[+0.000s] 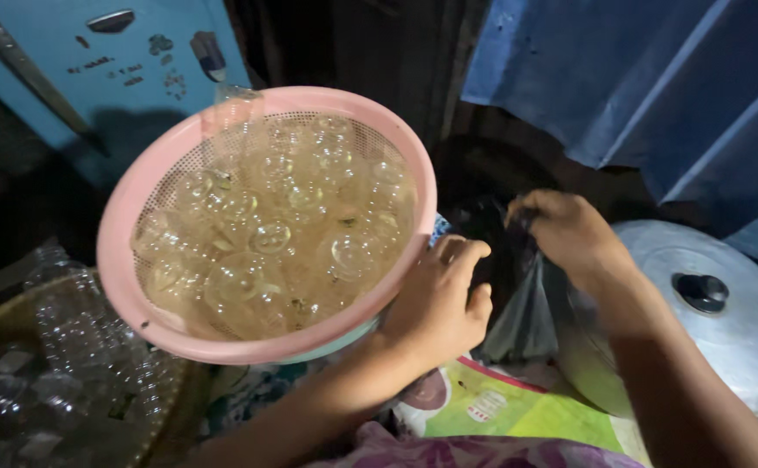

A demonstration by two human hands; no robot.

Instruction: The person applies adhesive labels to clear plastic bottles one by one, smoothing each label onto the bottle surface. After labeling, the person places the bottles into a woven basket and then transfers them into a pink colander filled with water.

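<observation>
The left hand [435, 299] is curled with its fingers half closed around the lower right rim of a pink basket [223, 342], which it grips and holds tilted toward the camera; the right hand [569, 230] is pinched shut on the top edge of a black plastic bag [517, 303] that hangs open just beside the basket. The basket is held up in the air by that one hand alone, well above the mat, and it is full of clear plastic cups [270, 234]. The tilt is the risk: with only one edge gripped, the basket could tip further and the light cups could slide out over the low rim and miss the bag, whose mouth is held on one side only and may sag closed. By count there is one basket, one bag and two hands in view; the cups lie in overlapping layers, roughly twenty showing, and I cannot tell the exact number. To the lower left a woven tray [166, 407] holds a heap of clear plastic bottles [67, 347], too jumbled to count. At the right stands one large metal pot [743, 347] with a black knob on its lid, touching the bag, and one printed mat [500, 412] lies below.
</observation>
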